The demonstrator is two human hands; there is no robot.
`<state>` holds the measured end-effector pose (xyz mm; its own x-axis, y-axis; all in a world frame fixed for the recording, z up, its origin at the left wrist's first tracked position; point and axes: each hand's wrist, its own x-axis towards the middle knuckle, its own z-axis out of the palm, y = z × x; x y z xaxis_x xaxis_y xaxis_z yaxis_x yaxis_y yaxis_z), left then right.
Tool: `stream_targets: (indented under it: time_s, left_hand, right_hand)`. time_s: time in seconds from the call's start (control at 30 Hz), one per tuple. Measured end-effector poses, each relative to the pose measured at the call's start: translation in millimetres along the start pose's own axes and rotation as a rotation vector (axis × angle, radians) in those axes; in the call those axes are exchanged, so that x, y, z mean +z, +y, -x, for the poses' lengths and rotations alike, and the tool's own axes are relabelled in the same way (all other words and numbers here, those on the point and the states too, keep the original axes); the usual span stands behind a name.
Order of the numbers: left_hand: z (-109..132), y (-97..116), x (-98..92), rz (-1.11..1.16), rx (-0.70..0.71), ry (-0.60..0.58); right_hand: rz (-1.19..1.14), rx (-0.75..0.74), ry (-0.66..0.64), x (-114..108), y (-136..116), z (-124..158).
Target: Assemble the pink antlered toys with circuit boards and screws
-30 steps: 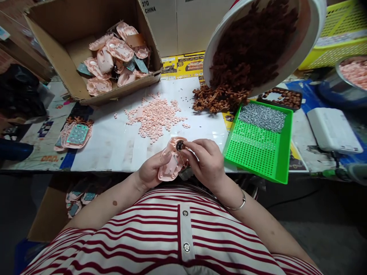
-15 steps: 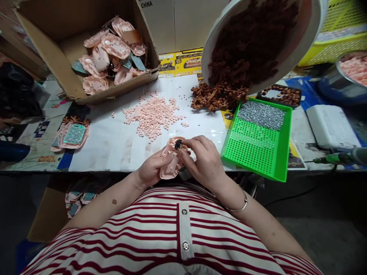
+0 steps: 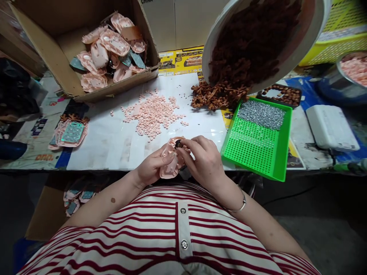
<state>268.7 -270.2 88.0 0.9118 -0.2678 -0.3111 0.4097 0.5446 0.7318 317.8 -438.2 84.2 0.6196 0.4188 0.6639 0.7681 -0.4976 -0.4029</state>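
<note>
My left hand (image 3: 151,165) is closed around the left side of a pink plastic shell (image 3: 169,170), its thumb lying over the inner face. The shell is tilted toward me just above the table's front edge. A small black round part (image 3: 177,143) sits at the shell's upper end. My right hand (image 3: 202,158) pinches at that black part with thumb and forefinger, which partly cover it. Beyond my hands a heap of small pink rings (image 3: 155,116) lies on white paper (image 3: 106,133).
A cardboard box (image 3: 114,89) of pink shells stands back left. A tipped white bucket (image 3: 312,42) spills brown parts (image 3: 213,97). Right of my hands is a green tray (image 3: 282,152) with silver screws (image 3: 260,114). Stacked shells (image 3: 71,133) lie left; a power screwdriver (image 3: 349,167) lies right.
My right fingers have pressed closer over the black part, so less of it shows. The left hand keeps its hold on the shell. The screwdriver at the right has shifted outward.
</note>
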Motion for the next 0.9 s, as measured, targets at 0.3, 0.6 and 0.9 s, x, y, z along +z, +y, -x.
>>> stream_targets:
  time_s: [0.3,0.6,0.9]
  left_hand:
    - [-4,1,1.8,-0.001,-0.017,0.118]
    - [-10,15,2.5,-0.022,0.105,0.308]
    - [-15,22,-21.1,-0.083,0.222,0.448]
  right_hand:
    - [-0.325,0.094,-0.141,-1,8,-1]
    - [-0.64,0.31,-0.222,15,27,15]
    - [-1.041,0.511,-0.479,-12,35,25]
